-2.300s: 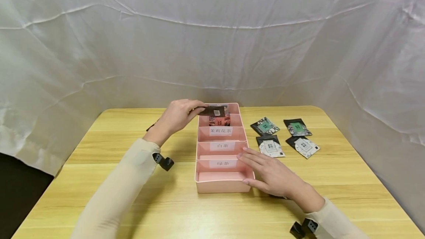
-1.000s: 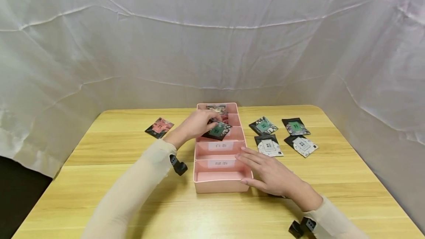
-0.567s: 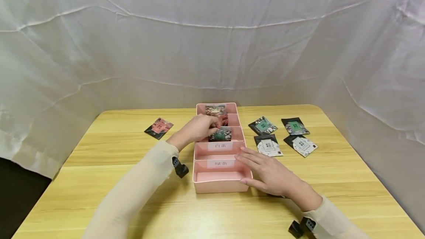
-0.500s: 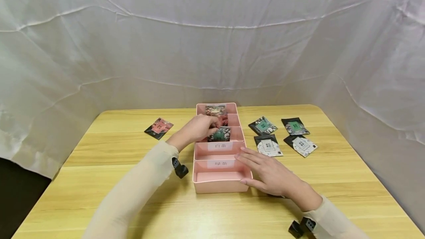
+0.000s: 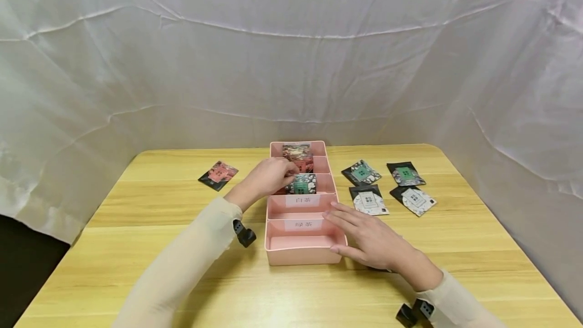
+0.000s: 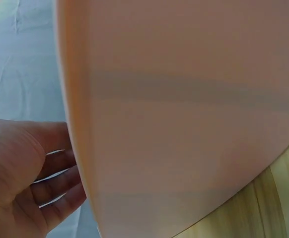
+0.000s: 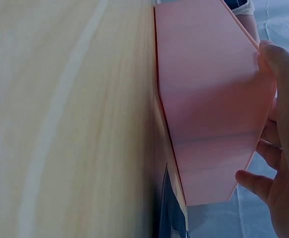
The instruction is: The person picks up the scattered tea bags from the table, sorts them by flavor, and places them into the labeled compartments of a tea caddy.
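Observation:
A long pink divided box (image 5: pixel 305 256) stands on the table, with white paper labels inside. My left hand (image 5: pixel 266 178) reaches over its left rim into the middle. Just by those fingers, a green-labelled tea sachet (image 5: pixel 306 185) stands in a compartment; the fingertips look loose, but in the left wrist view the box wall hides them. Red-labelled tea sachets (image 5: pixel 304 166) sit in the compartment behind, and another patterned sachet (image 5: pixel 296 151) in the farthest one. My right hand (image 5: pixel 371 239) rests on the right rim near the front corner, fingers extended over the edge.
Right of the box lie two green-labelled sachets (image 5: pixel 363 172) and two white-labelled sachets (image 5: pixel 369 200). A red-labelled sachet (image 5: pixel 218 175) lies to the left. A dark sachet (image 7: pixel 172 213), partly hidden, lies below my right hand. A pale cloth (image 5: pixel 291 65) hangs behind the table.
My left hand brought the green-labelled sachet down from the back into the middle compartment, then drew slightly left; the sachet now stands there. The right hand stayed on the rim.

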The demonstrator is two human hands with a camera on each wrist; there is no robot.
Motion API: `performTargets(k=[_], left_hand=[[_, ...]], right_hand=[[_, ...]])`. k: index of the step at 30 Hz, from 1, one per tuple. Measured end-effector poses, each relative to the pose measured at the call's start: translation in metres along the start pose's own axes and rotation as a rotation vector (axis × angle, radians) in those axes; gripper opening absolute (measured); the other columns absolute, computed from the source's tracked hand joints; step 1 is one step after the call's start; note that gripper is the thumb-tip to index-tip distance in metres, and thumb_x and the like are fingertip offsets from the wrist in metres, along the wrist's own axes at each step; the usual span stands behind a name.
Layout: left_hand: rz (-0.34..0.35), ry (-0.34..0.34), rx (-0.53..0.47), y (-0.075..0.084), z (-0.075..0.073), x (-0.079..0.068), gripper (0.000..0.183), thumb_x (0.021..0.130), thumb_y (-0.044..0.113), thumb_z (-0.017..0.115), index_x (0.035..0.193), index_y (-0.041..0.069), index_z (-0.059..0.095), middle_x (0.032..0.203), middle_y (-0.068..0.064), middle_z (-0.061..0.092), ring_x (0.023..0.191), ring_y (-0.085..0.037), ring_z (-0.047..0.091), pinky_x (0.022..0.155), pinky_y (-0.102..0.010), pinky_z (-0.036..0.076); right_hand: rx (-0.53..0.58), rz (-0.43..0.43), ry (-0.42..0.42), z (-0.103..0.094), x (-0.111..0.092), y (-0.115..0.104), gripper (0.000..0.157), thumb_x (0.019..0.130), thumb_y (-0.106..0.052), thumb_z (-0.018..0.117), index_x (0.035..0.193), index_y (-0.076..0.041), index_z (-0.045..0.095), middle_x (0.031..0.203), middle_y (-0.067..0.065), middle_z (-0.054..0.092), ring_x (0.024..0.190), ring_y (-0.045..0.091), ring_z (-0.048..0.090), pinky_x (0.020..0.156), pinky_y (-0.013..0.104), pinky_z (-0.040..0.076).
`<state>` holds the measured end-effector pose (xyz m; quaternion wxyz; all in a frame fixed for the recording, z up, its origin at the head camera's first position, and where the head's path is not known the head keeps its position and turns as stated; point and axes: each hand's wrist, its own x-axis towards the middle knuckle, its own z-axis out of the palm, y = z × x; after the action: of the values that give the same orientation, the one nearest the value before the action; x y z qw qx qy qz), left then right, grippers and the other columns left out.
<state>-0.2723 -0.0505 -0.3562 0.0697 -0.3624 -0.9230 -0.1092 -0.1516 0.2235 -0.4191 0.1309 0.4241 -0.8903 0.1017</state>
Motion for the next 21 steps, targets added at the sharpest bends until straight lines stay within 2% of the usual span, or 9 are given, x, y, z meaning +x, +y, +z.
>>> performTargets(k=[4, 8, 13, 21], left_hand=[[0.016, 0.044, -0.017, -0.001, -0.001, -0.006, 0.018, 0.095, 0.022, 0.066, 0.107, 0.011, 0.074, 0.103, -0.003, 0.071, 0.091, -0.018, 0.065, 0.085, -0.038, 0.054], [0.029, 0.1, -0.03, -0.006, -0.001, -0.016, 0.024, 0.095, 0.023, 0.065, 0.113, 0.008, 0.07, 0.112, -0.007, 0.069, 0.106, -0.024, 0.062, 0.097, -0.041, 0.049], [-0.049, 0.142, -0.07, -0.019, -0.002, -0.032, 0.031, 0.095, 0.025, 0.065, 0.12, 0.007, 0.066, 0.124, -0.01, 0.064, 0.121, -0.03, 0.055, 0.107, -0.045, 0.04], [-0.157, 0.214, -0.132, -0.047, -0.001, -0.051, 0.033, 0.095, 0.024, 0.065, 0.123, 0.006, 0.064, 0.127, -0.013, 0.062, 0.123, -0.033, 0.051, 0.108, -0.049, 0.037]], right_hand=[[0.0, -0.011, 0.007, 0.001, 0.001, 0.0, 0.065, 0.097, -0.053, 0.052, 0.148, -0.014, 0.043, 0.153, 0.012, 0.039, 0.141, 0.026, 0.034, 0.108, 0.05, 0.038], [-0.008, -0.014, 0.012, 0.001, 0.002, 0.001, 0.066, 0.097, -0.053, 0.052, 0.148, -0.014, 0.043, 0.153, 0.011, 0.039, 0.141, 0.026, 0.034, 0.108, 0.049, 0.038], [-0.011, -0.004, 0.008, 0.001, 0.001, 0.0, 0.066, 0.096, -0.054, 0.052, 0.149, -0.015, 0.042, 0.153, 0.011, 0.038, 0.141, 0.026, 0.034, 0.109, 0.049, 0.037], [-0.001, 0.004, 0.005, 0.002, 0.0, 0.0, 0.066, 0.096, -0.053, 0.052, 0.149, -0.016, 0.042, 0.153, 0.011, 0.039, 0.141, 0.025, 0.034, 0.107, 0.05, 0.039]])
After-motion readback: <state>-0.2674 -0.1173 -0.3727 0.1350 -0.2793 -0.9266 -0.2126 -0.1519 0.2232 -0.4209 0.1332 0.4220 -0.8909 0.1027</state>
